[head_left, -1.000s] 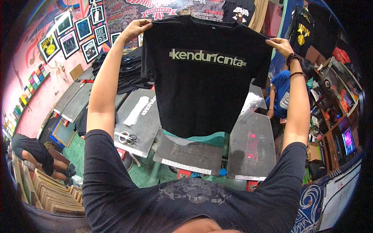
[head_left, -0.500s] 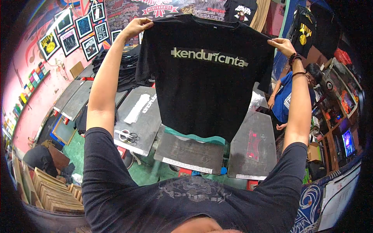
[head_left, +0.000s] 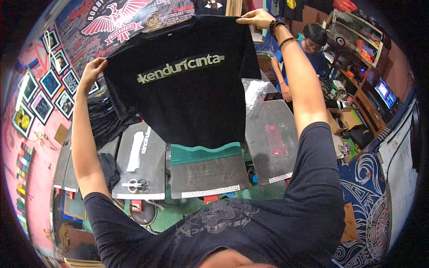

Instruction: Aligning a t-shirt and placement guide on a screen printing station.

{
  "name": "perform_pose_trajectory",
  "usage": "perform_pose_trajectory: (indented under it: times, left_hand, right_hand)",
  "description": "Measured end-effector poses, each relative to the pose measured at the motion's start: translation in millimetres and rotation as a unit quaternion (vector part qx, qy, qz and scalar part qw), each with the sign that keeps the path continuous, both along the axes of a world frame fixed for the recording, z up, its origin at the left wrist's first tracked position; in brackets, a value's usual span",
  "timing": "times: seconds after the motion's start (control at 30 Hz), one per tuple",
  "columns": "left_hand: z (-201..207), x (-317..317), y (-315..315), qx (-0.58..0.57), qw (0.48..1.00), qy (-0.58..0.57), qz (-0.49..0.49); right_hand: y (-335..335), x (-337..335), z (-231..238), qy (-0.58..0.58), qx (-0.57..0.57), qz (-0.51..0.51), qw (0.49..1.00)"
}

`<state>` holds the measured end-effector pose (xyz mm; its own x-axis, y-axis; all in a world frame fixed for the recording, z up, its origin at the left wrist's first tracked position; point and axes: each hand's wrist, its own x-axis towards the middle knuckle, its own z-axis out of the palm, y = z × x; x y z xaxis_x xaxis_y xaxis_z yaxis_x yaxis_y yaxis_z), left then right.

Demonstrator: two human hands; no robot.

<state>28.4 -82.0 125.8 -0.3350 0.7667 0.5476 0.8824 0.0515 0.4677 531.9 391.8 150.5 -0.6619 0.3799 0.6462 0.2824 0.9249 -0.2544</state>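
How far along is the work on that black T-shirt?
Done: the black T-shirt already carries its pale chest print. In hand: left hand and right hand hold it up by the shoulders, spread out above the grey platens. Left: it is not yet folded or laid on the stack of dark shirts at the left.

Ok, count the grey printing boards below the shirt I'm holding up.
3: left board carrying scissors, middle board with a green mat, right board with a red print. The black T-shirt may hide more.
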Motion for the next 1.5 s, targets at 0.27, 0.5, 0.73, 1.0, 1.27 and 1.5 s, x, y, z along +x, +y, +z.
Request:
perform_pose_trajectory:
  times: [0.27, 0.5, 0.73, 1.0, 1.27, 1.5]
  left_hand:
    - [-1.2, -6.7, -5.3, -0.004, 0.999, -0.042, -0.020]
    - [4.7, 7.4, -10.1, -0.014, 1.000, -0.022, 0.007]
    - [3.6, 8.5, -5.3, -0.006, 0.999, -0.034, -0.008]
    - [8.6, 12.3, -35.7, -0.003, 1.000, 0.008, 0.025]
    - [16.4, 30.4, -15.0, -0.014, 0.995, 0.095, 0.008]
    - [13.4, 22.1, -34.9, 0.010, 0.998, 0.068, 0.010]
  right_hand:
    - [1.6, -5.7, -3.0, -0.026, -0.037, -0.018, 0.999]
    - [15.8, -10.0, -7.0, -0.018, -0.042, -0.003, 0.999]
    - [5.6, -0.1, -7.8, -0.021, -0.042, -0.005, 0.999]
    - [-60.1, -3.1, 7.4, -0.008, -0.156, 0.007, 0.988]
    - [5.4, 14.1, 3.1, -0.002, -0.050, 0.019, 0.999]
    - [-10.8, 7.1, 16.8, -0.009, -0.082, 0.058, 0.995]
